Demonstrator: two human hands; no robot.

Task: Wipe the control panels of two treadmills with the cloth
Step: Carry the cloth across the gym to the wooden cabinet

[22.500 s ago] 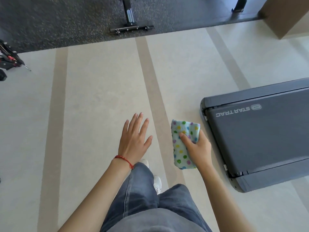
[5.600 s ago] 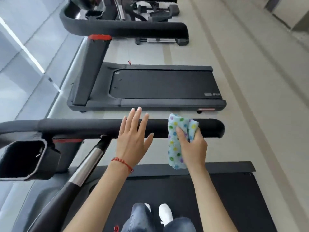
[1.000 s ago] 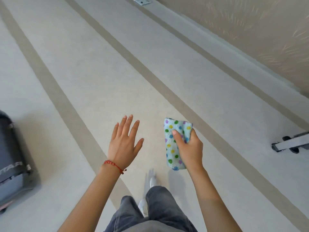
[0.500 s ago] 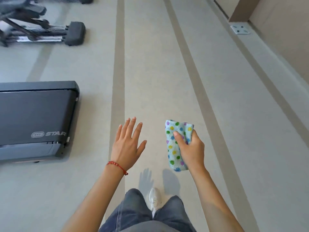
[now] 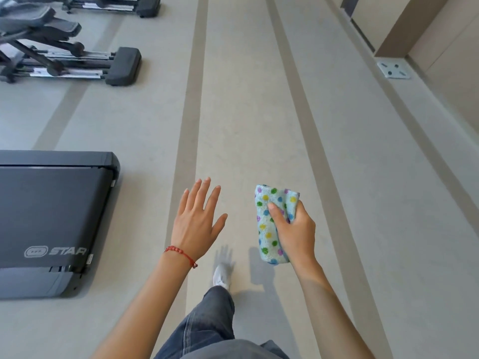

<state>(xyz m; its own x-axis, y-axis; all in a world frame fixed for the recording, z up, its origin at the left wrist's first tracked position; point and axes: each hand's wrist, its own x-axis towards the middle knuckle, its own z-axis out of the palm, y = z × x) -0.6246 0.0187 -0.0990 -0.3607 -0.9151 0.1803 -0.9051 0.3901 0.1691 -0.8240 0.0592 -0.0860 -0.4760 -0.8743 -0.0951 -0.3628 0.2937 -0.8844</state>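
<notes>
Right hand (image 5: pixel 295 234) at centre right grips folded cloth (image 5: pixel 272 224) round its middle, thumb across; likely soft, light, squashy, best held bunched mid-fold; left hand (image 5: pixel 197 224) spread, empty; treadmill (image 5: pixel 51 216) at left.

Open floor (image 5: pixel 259 125) ahead of both hands, treadmill deck (image 5: pixel 51 216) low at left just beside left hand (image 5: pixel 195 222), exercise machines (image 5: pixel 77 60) farther left and well apart, wall (image 5: pixel 445 60) bounding right side.
</notes>
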